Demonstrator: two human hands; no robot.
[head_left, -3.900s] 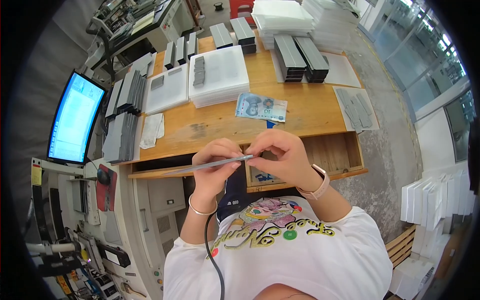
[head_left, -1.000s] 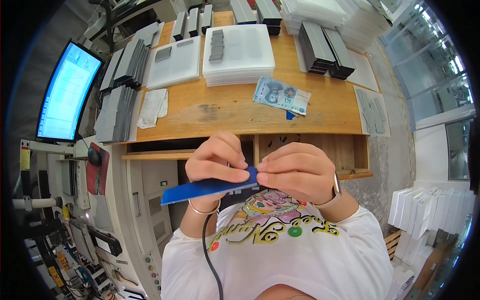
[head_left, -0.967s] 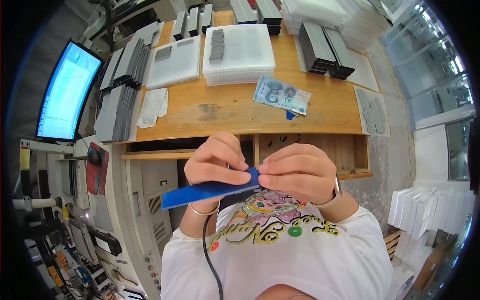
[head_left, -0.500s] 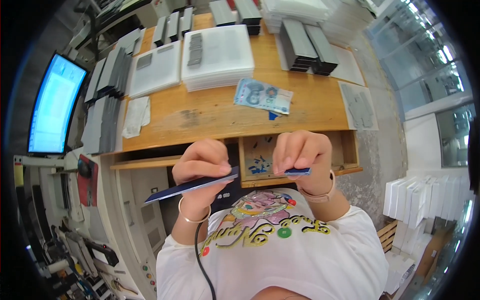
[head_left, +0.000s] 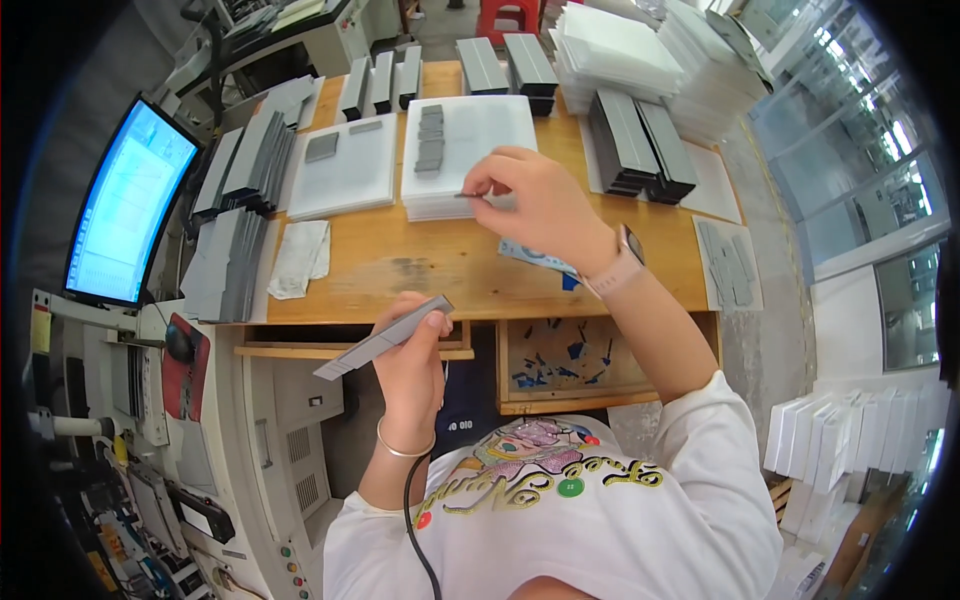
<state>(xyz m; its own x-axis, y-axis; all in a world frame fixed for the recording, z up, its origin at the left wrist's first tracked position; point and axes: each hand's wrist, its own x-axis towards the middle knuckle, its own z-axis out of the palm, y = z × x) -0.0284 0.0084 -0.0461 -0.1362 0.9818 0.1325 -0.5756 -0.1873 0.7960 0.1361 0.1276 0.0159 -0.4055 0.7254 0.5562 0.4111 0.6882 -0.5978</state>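
My left hand [head_left: 410, 345] grips a long flat grey strip [head_left: 370, 345] with thin lines across its lower end; the strip slants up to the right in front of the table. My right hand [head_left: 540, 200] pinches a small thin piece [head_left: 466, 195], seen nearly edge-on, above the front edge of a stack of whitish translucent sheets [head_left: 505, 130]. On that stack lies a column of small grey pieces [head_left: 430, 150]. A light-blue banknote [head_left: 530, 256] is partly covered by my right hand and wrist.
An open wooden drawer [head_left: 520, 395] holds several blue scraps. Grey strip stacks [head_left: 250, 170] stand at the left, long grey-black bundles [head_left: 630, 150] at the right. Beside the middle stack are white sheets [head_left: 350, 175] and a crumpled cloth [head_left: 300, 260]. A monitor [head_left: 130, 205] stands far left.
My right hand has moved up and forward with its small piece, over the sheet stack. The strip in my left hand has turned from its dark-blue side to its grey side.
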